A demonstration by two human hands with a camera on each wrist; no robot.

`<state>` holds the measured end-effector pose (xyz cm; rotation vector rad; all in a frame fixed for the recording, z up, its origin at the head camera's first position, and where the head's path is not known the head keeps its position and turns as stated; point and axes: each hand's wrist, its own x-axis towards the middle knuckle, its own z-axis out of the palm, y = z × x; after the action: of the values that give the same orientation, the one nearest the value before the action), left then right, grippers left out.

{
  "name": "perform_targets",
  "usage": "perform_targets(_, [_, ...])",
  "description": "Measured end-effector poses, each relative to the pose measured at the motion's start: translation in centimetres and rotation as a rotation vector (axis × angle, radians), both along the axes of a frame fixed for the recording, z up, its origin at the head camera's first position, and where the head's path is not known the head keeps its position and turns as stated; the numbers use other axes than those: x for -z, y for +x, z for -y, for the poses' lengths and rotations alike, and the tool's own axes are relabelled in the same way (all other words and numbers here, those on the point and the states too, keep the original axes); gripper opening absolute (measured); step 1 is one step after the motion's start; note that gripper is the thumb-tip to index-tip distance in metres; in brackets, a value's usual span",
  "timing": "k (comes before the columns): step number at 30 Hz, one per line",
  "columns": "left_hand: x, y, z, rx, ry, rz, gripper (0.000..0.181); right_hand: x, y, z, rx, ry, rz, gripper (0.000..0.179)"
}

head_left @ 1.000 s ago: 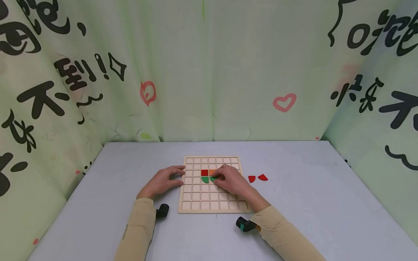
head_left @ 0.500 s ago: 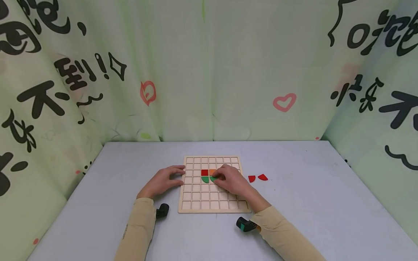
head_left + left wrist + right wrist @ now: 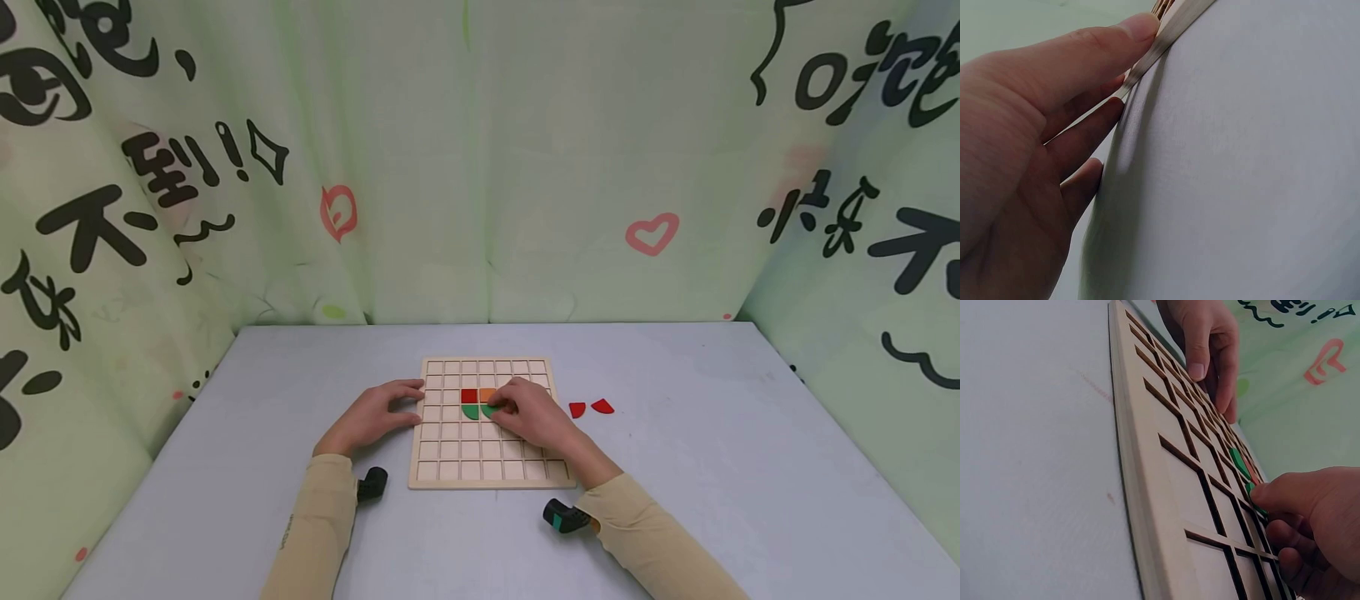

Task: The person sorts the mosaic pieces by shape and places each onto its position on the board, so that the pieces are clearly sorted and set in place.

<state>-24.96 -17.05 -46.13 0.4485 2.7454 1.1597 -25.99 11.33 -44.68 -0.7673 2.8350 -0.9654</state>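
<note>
A wooden grid board (image 3: 450, 476) lies on the table. My left hand (image 3: 375, 417) touches its left edge, fingers fairly straight; in the left wrist view the thumb (image 3: 1138, 28) rests on the board's rim. My right hand (image 3: 534, 414) is over the middle of the board, its thumb and fingers pinching a green quarter-circle tile (image 3: 488, 411) in a cell, partly hidden by the fingertips. Left of it sits another green quarter-circle tile (image 3: 470, 412). Behind these lie a red square tile (image 3: 468, 396) and an orange tile (image 3: 485, 394), the latter partly covered by the hand.
Two red rounded tiles lie on the table right of the board: the nearer red tile (image 3: 577, 410) and the farther red tile (image 3: 602, 407). Black wrist cameras protrude inward beneath both wrists. A patterned curtain (image 3: 420, 167) encloses the table's back and sides.
Both hands and the tiles stay in the same places; the head view has shifted very slightly.
</note>
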Motion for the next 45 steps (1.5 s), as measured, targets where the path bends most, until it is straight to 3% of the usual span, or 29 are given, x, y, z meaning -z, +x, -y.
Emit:
perform_targets(11, [0.0, 0.0, 0.0, -0.011, 0.005, 0.006, 0.043, 0.1, 0.0, -0.1, 0.010, -0.015, 0.005, 0.012])
perform_targets(21, [-0.1, 0.0, -0.1, -0.015, -0.001, 0.006, 0.042, -0.3, 0.1, -1.6, 0.038, -0.059, -0.054, 0.019])
perform_targets(32, [0.1, 0.0, -0.1, -0.021, 0.004, 0.011, 0.043, -0.5, 0.8, -5.8, 0.144, -0.103, -0.031, 0.023])
perform_targets(45, [0.0, 0.1, -0.2, -0.021, 0.000, 0.012, 0.043, -0.7, 1.3, -12.2, 0.305, -0.060, -0.007, 0.030])
